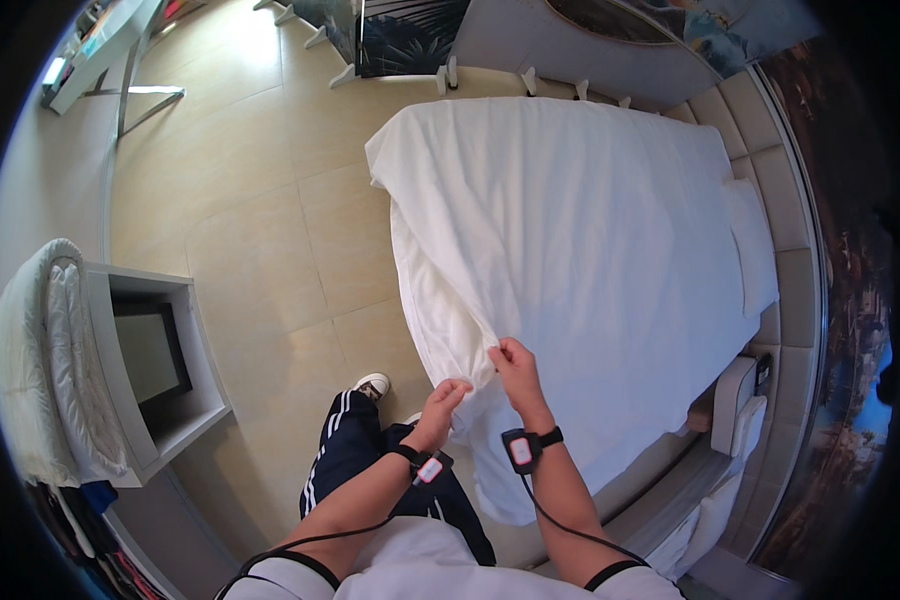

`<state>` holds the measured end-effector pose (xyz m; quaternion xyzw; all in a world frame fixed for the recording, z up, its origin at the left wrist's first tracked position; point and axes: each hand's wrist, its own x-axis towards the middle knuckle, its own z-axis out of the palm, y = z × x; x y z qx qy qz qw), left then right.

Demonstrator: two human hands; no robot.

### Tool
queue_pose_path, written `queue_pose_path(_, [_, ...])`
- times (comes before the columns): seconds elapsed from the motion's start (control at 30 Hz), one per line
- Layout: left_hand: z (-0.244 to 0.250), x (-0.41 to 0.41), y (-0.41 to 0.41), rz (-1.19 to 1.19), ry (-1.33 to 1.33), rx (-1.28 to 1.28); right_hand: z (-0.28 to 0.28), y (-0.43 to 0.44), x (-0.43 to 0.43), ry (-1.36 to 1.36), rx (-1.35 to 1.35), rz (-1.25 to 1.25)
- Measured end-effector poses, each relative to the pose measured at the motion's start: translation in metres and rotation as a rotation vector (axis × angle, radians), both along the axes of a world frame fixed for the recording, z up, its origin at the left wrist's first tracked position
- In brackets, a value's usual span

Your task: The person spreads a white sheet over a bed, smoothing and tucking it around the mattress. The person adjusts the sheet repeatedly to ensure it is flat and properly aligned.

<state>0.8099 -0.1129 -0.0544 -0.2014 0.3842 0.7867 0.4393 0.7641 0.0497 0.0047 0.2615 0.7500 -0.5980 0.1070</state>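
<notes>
A large white sheet or duvet cover (585,225) spreads over the bed before me, with long creases across it. At its near left corner my left hand (441,405) pinches the bunched fabric between thumb and fingers. Slightly farther out and to the right, my right hand (519,371) grips a raised fold of the same cloth. Between the two hands the fabric is gathered and lifted, and part of it hangs over the bed's edge. Both wrists carry strapped devices with cables.
A white pillow (750,247) lies against the padded headboard (784,217) on the right. To the left, a white cabinet (214,420) bears folded quilts (60,360). Panels on white feet (529,81) stand beyond the bed. A padded bench or sofa (660,495) sits at lower right.
</notes>
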Motion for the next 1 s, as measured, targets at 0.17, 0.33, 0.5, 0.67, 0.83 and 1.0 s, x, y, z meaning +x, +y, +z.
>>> queue_pose_path(0.17, [0.015, -0.009, 0.001, 0.155, -0.009, 0.128, 0.012, -0.013, 0.002, -0.178, -0.237, 0.009])
queue_pose_path(0.33, [0.012, -0.029, -0.012, 0.182, 0.057, 0.144, -0.007, -0.051, 0.021, -0.128, -0.384, 0.159])
queue_pose_path(0.5, [0.014, -0.042, -0.013, 0.297, -0.018, 0.08, -0.02, -0.064, 0.088, -0.302, -0.515, -0.168])
queue_pose_path(0.67, [0.041, -0.044, -0.01, 0.156, -0.017, 0.055, -0.035, -0.103, 0.159, -0.381, -1.393, -1.074])
queue_pose_path(0.83, [0.066, -0.053, -0.012, 0.037, 0.125, 0.02, -0.074, -0.106, 0.164, 0.302, -1.585, -1.571])
queue_pose_path(1.0, [0.09, -0.073, -0.004, -0.134, 0.224, 0.004, -0.063, -0.064, 0.194, 0.543, -1.499, -1.779])
